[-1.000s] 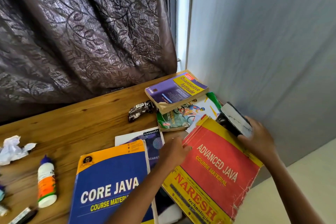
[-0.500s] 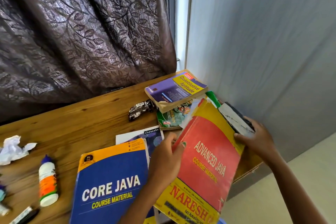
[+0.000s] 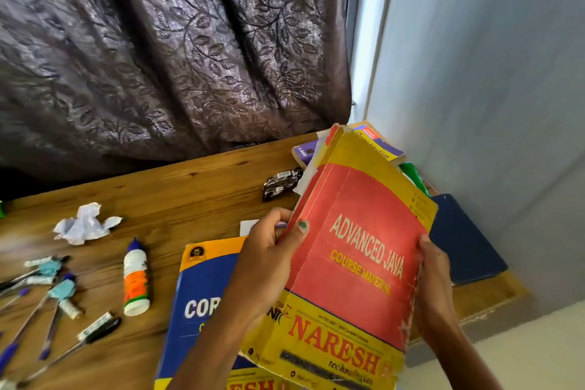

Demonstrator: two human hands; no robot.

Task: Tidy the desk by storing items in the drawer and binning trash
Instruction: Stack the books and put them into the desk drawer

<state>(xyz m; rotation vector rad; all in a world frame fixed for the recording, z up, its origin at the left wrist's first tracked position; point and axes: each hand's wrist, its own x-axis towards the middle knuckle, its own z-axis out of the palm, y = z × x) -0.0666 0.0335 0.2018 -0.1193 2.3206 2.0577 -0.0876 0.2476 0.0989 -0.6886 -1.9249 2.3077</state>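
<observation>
Both hands hold the red-and-yellow Java book [image 3: 357, 250] tilted above the desk's [image 3: 177, 196] right end — left hand [image 3: 269, 260] pinching its left edge, right hand [image 3: 433, 288] gripping the right. Crumpled paper [image 3: 85, 224] lies near the left edge.

Home study corner, wooden desk [image 3: 196, 187], leaf-patterned curtain [image 3: 164, 51], course books [image 3: 202, 301]

Red-and-yellow "Advanced Java" book [image 3: 354, 250]: worn, spine torn, raised off the wooden desk [image 3: 190, 180] near its right edge, tilted with the top leaning away. Blue "Core Java" book [image 3: 202, 301]: flat at the front edge, partly covered. Purple-and-yellow paperback [image 3: 380, 144]: far right corner, mostly hidden. Dark blue notebook [image 3: 465, 241]: flat by the right edge. Crumpled white paper [image 3: 84, 223]: left part. Glue bottle [image 3: 135, 279]: lying on its side, middle. Pens [image 3: 47, 310]: scattered toward the left edge. Crumpled black-and-silver wrapper [image 3: 281, 182]: toward the back.
</observation>
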